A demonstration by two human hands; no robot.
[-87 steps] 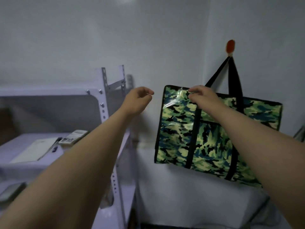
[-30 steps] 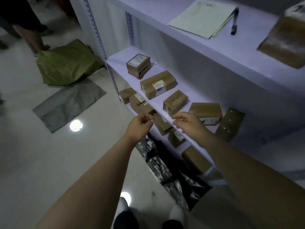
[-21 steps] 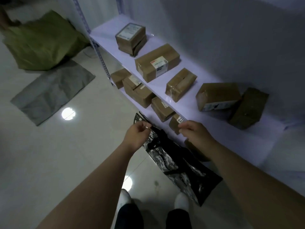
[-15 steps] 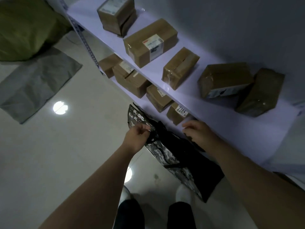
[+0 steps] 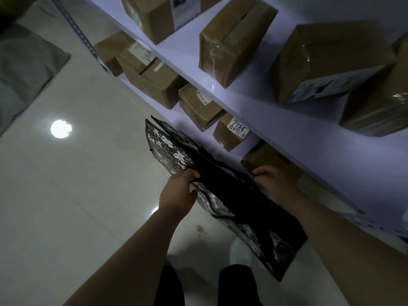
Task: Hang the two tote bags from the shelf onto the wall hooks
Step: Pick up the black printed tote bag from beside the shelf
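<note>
Presently the view has dropped from the wall, where a camouflage bag hung on a hook, to the white shelf [image 5: 276, 120] and its cardboard boxes [image 5: 234, 38]. So one bag seems hung; the second, a black patterned tote bag [image 5: 231, 195], lies at the bottom shelf's front edge. Left hand [image 5: 178, 193] has closed on its top edge. Right hand [image 5: 276, 180] touches the far side; whether it grips cannot be told.
</note>
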